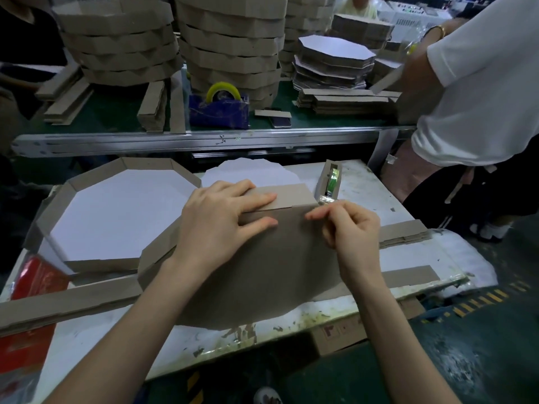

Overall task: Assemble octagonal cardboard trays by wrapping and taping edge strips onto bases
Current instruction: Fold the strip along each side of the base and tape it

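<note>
**Head view: strip pinned, tape ready to go on**

On the scuffed white work table (pixel 364 182), the brown octagonal cardboard base (pixel 262 272) lies face down in front of the person. Its left edge sits against the finished white-lined octagonal tray (pixel 145 163), so a nudge could push either out of line. The brown cardboard edge strip (pixel 287 193) lies along the base's far edge. The left hand (pixel 215 217) pins it there, straight fingers pressed flat across the joint. If that pressure eases, the strip will likely spring away before any tape lands. The right hand (pixel 353 228) pinches thumb and fingertips on what looks like clear tape (pixel 326 201), drawn from the cardboard-cased dispenser with a green roll (pixel 331 182). Such film could fold onto itself, cling to the fingers or go on crooked.

No brand or label can be read. Red marks on the brown carton (pixel 332 330) under the table are too smeared to make out.
</note>
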The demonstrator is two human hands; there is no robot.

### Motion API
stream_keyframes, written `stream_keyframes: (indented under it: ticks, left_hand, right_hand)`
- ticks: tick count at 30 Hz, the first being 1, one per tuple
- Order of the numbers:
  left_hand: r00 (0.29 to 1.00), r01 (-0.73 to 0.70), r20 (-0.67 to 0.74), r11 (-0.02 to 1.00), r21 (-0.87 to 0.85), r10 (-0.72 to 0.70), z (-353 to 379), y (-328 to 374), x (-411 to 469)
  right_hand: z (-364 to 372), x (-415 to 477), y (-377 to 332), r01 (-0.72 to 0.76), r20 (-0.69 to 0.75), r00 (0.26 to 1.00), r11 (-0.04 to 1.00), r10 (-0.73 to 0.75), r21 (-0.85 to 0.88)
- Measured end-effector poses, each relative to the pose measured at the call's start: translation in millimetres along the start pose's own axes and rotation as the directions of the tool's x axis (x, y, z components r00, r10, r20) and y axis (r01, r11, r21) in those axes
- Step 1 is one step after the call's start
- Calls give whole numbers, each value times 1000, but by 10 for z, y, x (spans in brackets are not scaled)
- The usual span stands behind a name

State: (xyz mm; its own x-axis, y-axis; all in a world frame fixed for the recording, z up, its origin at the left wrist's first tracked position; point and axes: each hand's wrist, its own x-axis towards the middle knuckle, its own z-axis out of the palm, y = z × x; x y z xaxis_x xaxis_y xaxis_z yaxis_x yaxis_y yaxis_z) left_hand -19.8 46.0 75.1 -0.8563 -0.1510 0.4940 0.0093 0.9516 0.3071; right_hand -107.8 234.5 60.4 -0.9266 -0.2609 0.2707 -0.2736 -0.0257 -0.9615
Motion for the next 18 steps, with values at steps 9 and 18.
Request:
stream_keyframes:
  ticks: [9,18]
  left_hand:
    - [997,-8,74,989,149,-3,-54,54,-60]
    - [978,-112,198,969,220,68,98,431,341]
  right_hand:
    - [-98,556,35,43,247,968,933,50,-359]
    - [-82,536,1,99,422,904,921,75,-376]
